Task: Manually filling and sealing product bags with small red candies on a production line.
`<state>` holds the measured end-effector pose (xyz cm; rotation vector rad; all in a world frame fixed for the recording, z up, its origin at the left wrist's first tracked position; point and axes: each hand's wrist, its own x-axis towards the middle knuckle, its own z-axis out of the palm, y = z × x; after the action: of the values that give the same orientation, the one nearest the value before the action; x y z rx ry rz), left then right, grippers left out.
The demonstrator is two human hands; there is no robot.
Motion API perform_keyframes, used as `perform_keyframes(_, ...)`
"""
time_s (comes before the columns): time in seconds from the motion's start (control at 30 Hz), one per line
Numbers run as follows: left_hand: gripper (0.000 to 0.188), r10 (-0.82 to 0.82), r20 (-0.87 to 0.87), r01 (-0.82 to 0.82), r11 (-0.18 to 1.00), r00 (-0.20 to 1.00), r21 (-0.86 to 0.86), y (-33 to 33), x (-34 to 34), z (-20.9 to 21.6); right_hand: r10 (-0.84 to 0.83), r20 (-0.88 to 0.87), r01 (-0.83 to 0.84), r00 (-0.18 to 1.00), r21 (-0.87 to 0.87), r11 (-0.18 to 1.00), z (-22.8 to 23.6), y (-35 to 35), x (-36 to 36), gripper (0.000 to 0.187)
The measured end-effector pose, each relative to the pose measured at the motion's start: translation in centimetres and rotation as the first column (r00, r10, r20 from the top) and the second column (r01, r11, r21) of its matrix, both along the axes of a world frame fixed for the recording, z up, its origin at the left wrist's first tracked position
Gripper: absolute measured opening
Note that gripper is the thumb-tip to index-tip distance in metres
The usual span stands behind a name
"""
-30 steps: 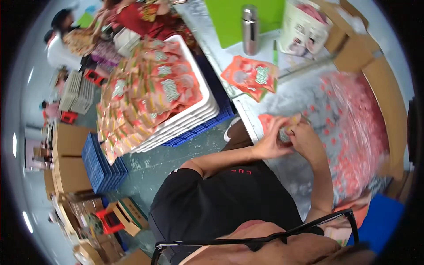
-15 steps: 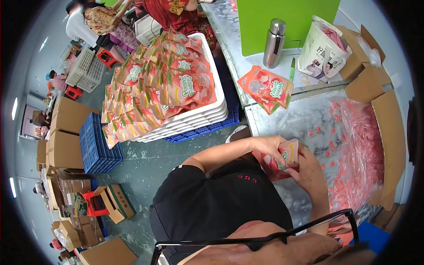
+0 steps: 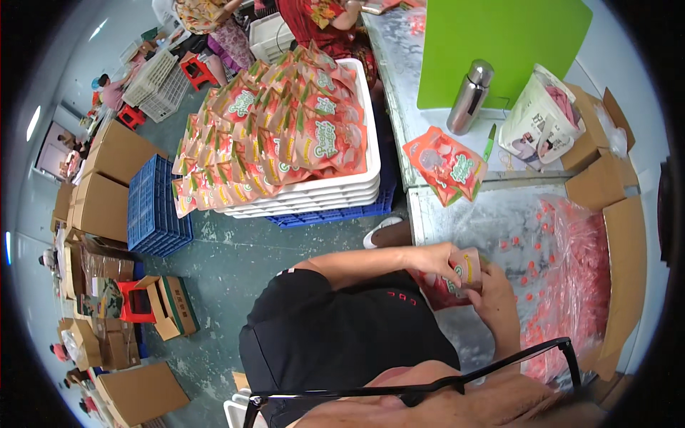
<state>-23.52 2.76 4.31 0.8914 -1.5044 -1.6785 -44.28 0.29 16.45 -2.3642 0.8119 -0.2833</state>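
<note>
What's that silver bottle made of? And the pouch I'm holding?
The bottle looks like smooth metal, maybe steel: it's silvery with bright streaks. The pouch seems to be thin, printed plastic film, slightly glossy and bendy, though paper layers can't be ruled out.

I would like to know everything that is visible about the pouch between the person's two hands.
The pouch is red, with a peach-beige part showing between the hands and pale printing; it looks like thin, flexible plastic film. The left hand grips its upper side, the right hand its right side. It is in front of the black shirt. Fingers partly cover it, so I cannot tell whether it is sealed.
</note>
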Motion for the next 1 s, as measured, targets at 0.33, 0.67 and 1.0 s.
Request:
perform_keyframes(0.33, 0.021, -0.034, 0.09, 0.044, 0.993, 0.995, -0.11, 0.6, -0.4, -0.4, 0.04, -0.05, -0.033, 0.998, 0.139, 0.99, -5.3, -1.3, -1.4, 0.024)
perform_keyframes(0.67, 0.024, 0.02, -0.058, -0.026, 0.994, 0.998, -0.106, 1.0, -0.5, -0.2, 0.02, 0.095, -0.015, 0.995, -0.054, 0.998, -5.8, -1.1, -1.9, 0.026)
perform_keyframes(1.0, 0.031, 0.208, -0.126, -0.184, 0.967, 0.97, 0.176, 1.1, -0.2, 0.0, -0.152, 0.294, 0.262, 0.944, -0.384, 0.885, -4.8, 1.2, -0.5, 0.027)
